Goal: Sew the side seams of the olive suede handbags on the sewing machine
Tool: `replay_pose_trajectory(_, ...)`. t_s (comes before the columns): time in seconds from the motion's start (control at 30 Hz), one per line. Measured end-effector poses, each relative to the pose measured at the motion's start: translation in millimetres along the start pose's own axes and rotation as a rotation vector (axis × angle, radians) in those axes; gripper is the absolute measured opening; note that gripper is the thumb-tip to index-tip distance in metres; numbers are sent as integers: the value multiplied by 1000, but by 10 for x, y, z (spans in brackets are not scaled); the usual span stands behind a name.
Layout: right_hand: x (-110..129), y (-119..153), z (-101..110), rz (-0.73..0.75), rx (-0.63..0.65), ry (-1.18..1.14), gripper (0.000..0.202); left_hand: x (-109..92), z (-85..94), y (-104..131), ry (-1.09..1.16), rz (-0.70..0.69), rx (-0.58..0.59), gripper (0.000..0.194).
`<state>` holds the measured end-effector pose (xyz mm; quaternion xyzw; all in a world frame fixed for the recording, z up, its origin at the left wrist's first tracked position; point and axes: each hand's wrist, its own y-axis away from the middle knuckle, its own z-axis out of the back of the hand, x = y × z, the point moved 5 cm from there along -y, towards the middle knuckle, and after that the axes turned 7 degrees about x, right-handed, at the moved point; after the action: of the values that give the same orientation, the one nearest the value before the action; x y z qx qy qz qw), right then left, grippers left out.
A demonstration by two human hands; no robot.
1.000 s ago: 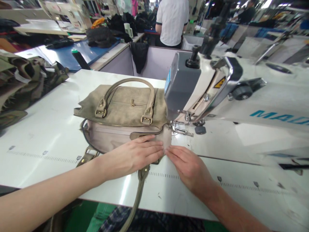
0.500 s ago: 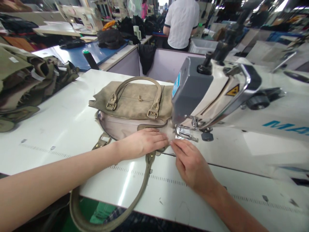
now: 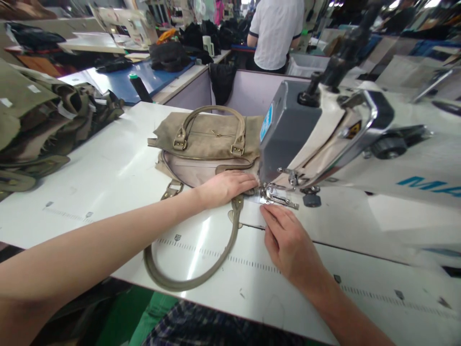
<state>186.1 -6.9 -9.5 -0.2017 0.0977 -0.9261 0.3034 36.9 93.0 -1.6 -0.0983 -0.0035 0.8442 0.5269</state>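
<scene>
An olive-brown handbag (image 3: pixel 201 144) lies unfolded on the white sewing table, its pale lining (image 3: pixel 185 170) showing below a zipper. My left hand (image 3: pixel 230 186) rests flat on the bag's near right part, fingers stretched toward the presser foot (image 3: pixel 279 196) of the sewing machine (image 3: pixel 291 129). From under this hand a bag handle (image 3: pixel 190 286) loops toward the table's front edge. Just in front of the presser foot is my right hand (image 3: pixel 288 235), thumb and fingertips pinched together. Whatever they may hold is too small to tell. The bag's right end is hidden behind the machine head.
Stacked olive fabric pieces (image 3: pixel 39 125) lie at the left. A black thread cone (image 3: pixel 140 89) stands near the table's back left corner. Behind the lilac partition (image 3: pixel 248 89) a person in a white shirt (image 3: pixel 275 36) faces away. A ruler strip (image 3: pixel 216 252) runs along the table's front.
The bag has slid away from me and slightly right, with my left hand moving along on it. Its near handle has drawn back onto the table. My right hand stays nearly in place.
</scene>
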Motion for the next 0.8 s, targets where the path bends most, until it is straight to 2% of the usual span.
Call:
replay_pose_trajectory(0.17,30,-25,-5,4,-19,6,42,52,-3,15,172,191,-90,36)
replay_pose_trajectory(0.27,14,-20,2,9,-43,8,42,109,94,154,294,254,-89,30)
replay_pose_trajectory(0.33,-14,14,14,15,-65,19,42,135,265,420,312,295,-107,29)
replay_pose_trajectory(0.4,-3,54,31,63,-93,27,41,126,482,835,486,362,-184,29)
replay_pose_trajectory(0.5,197,45,50,240,-125,-32,44,-60,688,1508,1028,459,-288,26)
replay_pose_trajectory(0.57,423,-49,91,285,-184,-128,44,-283,714,1820,1323,508,-275,19)
replay_pose_trajectory(0.67,813,-303,174,249,-250,-258,43,-547,709,2038,1543,542,-248,12)
replay_pose_trajectory(0.73,1011,-469,233,235,-269,-345,40,-613,723,2092,1613,542,-271,13)
replay_pose_trajectory(0.8,1087,-563,295,205,-313,-396,34,-609,754,2134,1646,546,-317,12)
